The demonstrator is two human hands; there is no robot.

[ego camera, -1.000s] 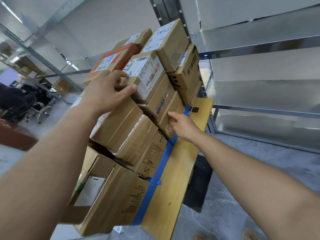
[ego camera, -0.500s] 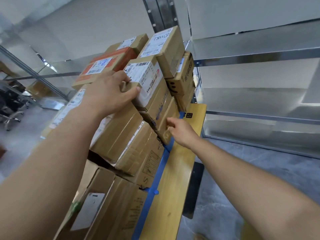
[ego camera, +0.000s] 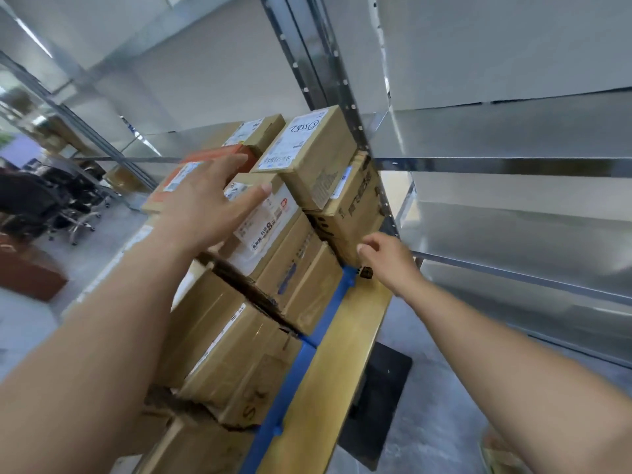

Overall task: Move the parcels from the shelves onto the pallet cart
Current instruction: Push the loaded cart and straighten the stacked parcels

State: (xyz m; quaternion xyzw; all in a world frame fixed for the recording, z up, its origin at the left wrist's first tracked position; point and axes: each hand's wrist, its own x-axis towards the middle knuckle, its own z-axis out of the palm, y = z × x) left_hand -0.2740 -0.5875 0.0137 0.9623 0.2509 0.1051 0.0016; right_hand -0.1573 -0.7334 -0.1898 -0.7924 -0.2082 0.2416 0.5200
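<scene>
Several brown cardboard parcels are stacked high on the pallet cart, whose wooden deck [ego camera: 328,371] has a blue strip along it. My left hand [ego camera: 205,206] is spread with straight fingers over a white-labelled parcel [ego camera: 270,224] and an orange parcel [ego camera: 219,157] near the top of the stack; contact is unclear. Lower down on the right, my right hand [ego camera: 386,254] has its fingers loosely curled at the corner of a brown parcel [ego camera: 352,213] and holds nothing. A parcel with a handwritten label [ego camera: 311,148] tops the stack.
Bare metal shelves [ego camera: 513,165] stand close behind and to the right of the cart, with an upright post [ego camera: 338,80] right behind the stack. Black office chairs [ego camera: 58,203] stand far left. Grey floor [ego camera: 427,422] runs beside the cart.
My left hand has let go of the white-labelled parcel's edge and spread its fingers. My right hand has moved up and right along the stack's side. The view has tilted upward.
</scene>
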